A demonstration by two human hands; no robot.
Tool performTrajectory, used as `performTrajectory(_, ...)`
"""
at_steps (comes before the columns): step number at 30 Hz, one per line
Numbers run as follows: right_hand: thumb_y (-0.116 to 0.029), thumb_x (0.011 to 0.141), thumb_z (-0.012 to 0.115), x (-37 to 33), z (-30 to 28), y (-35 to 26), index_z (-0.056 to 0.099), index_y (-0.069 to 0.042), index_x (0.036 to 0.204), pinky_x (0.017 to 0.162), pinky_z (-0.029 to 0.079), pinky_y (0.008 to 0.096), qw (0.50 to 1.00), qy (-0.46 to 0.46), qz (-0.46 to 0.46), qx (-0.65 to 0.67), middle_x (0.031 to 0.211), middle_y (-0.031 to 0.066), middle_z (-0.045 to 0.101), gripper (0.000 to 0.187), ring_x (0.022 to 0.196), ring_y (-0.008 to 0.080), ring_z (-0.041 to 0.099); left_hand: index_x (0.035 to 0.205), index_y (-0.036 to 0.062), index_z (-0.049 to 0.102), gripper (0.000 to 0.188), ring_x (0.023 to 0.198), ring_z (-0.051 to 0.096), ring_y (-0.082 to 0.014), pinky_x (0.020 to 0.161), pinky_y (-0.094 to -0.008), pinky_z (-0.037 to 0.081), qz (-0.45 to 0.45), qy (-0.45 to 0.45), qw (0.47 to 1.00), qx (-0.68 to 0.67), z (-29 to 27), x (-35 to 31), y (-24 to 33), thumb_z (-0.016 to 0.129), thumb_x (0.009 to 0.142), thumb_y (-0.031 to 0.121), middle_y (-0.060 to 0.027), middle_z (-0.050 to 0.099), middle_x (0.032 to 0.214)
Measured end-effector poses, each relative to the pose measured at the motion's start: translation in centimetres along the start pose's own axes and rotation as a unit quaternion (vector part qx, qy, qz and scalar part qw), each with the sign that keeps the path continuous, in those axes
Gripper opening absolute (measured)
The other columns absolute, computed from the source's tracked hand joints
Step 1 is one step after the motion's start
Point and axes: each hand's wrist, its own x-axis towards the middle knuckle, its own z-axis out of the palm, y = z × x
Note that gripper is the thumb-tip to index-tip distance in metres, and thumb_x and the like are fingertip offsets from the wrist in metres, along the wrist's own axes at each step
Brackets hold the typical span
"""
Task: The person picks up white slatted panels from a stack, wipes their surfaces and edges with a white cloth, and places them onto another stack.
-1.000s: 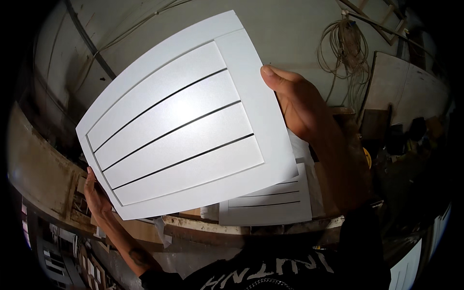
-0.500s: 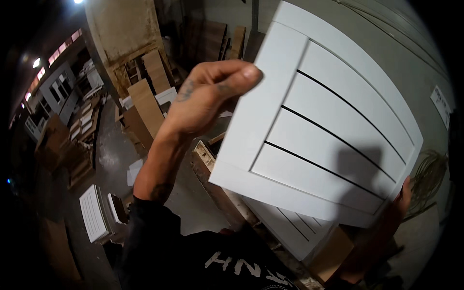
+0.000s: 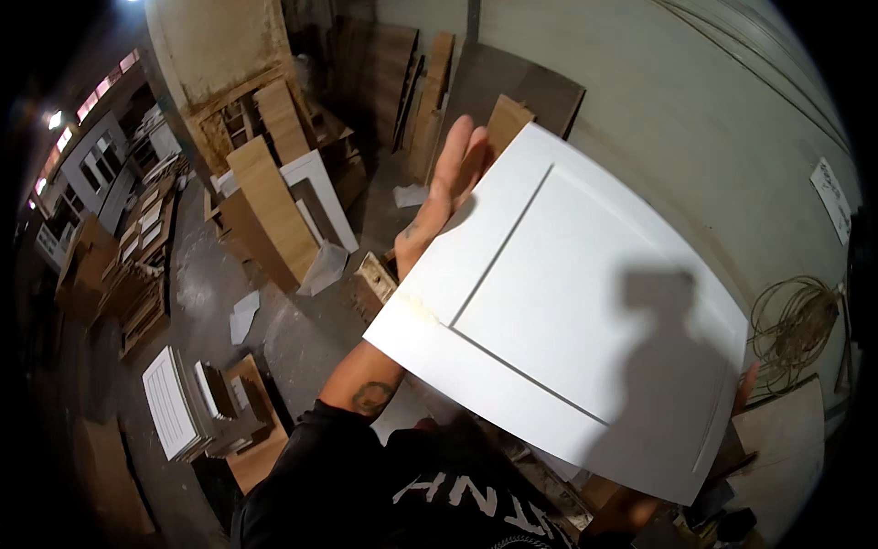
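Note:
A white cabinet door (image 3: 585,274) is held up tilted before me, its plain recessed face toward me. A yellowish mark shows near its left corner, and my shadow falls across the right half. My left hand (image 3: 439,197) is at the door's left edge, its fingers stretched upward past the edge; part of the palm and the wrist is hidden behind the door. At the right edge, only a few fingertips of my right hand (image 3: 747,388) show, holding the door; the rest of that hand is covered by it.
Stacked white panels (image 3: 171,403) stand low at left on a brown board (image 3: 258,425). Wooden boards (image 3: 273,206) and a white frame (image 3: 325,197) lean further back. Coiled cable (image 3: 794,325) hangs on the right wall. Under the door, a workbench is partly hidden.
The cabinet door has turned over from its grooved face to its plain face and come lower. My left hand's thumb-and-finger pinch on the edge has changed to stretched fingers.

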Motion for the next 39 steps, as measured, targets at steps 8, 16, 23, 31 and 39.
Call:
performTrajectory(8,-0.051,0.092,0.041,0.0,-0.7,1.3,0.031,0.004,0.138,0.095,0.045,0.0389,0.998,0.009,-0.017,-0.056,0.133,0.0197,0.046,0.072,0.117,0.0269,0.051,0.148,0.0059,0.012,0.082,0.143,0.01,-0.0259,0.116,-0.0431,0.013,-0.006,-0.094,0.988,0.125,-1.1,0.0,2.3,0.036,0.09,0.058,-0.0151,0.013,0.154)
performTrajectory(16,-0.048,0.091,0.044,-1.5,-2.1,-0.9,0.032,0.005,0.137,0.094,0.046,0.0401,0.994,0.03,-0.064,-0.079,0.131,0.021,0.047,0.072,0.115,0.0284,0.052,0.139,-0.0032,0.032,0.058,0.139,0.025,-0.0229,0.113,-0.0363,0.023,0.014,-0.103,0.994,0.044,-0.4,1.8,-2.0,0.045,0.094,0.03,-0.0161,0.026,0.149)
performTrajectory(23,-0.045,0.089,0.047,-4.6,-4.3,-2.5,0.032,0.006,0.136,0.092,0.047,0.0412,0.982,0.036,-0.156,-0.101,0.13,0.0222,0.048,0.071,0.114,0.0296,0.053,0.108,-0.0003,0.062,0.027,0.097,0.059,-0.0226,0.085,-0.0342,0.048,0.0,-0.07,0.997,0.031,4.4,11.7,-5.1,0.053,0.091,0.019,-0.0136,0.061,0.11)
performTrajectory(31,-0.042,0.087,0.051,-14.9,-9.3,2.5,0.032,0.008,0.134,0.091,0.048,0.0424,0.976,0.076,-0.201,-0.031,0.128,0.0235,0.048,0.071,0.112,0.0311,0.054,0.099,-0.0002,0.063,0.028,0.07,0.063,-0.0171,0.068,-0.0277,0.049,-0.215,-0.029,0.974,0.068,2.9,14.2,-14.1,0.049,0.093,0.023,-0.0116,0.067,0.089)
performTrajectory(39,-0.039,0.085,0.055,-20.9,-7.7,8.4,0.033,0.009,0.133,0.089,0.048,0.0436,0.982,0.09,-0.166,-0.003,0.127,0.0248,0.049,0.071,0.111,0.0325,0.055,0.114,-0.0013,0.059,0.06,0.106,0.059,-0.0346,0.087,-0.039,0.047,-0.32,-0.057,0.718,0.616,-35.1,-13.1,-23.1,0.067,0.079,0.047,-0.023,0.063,0.108)
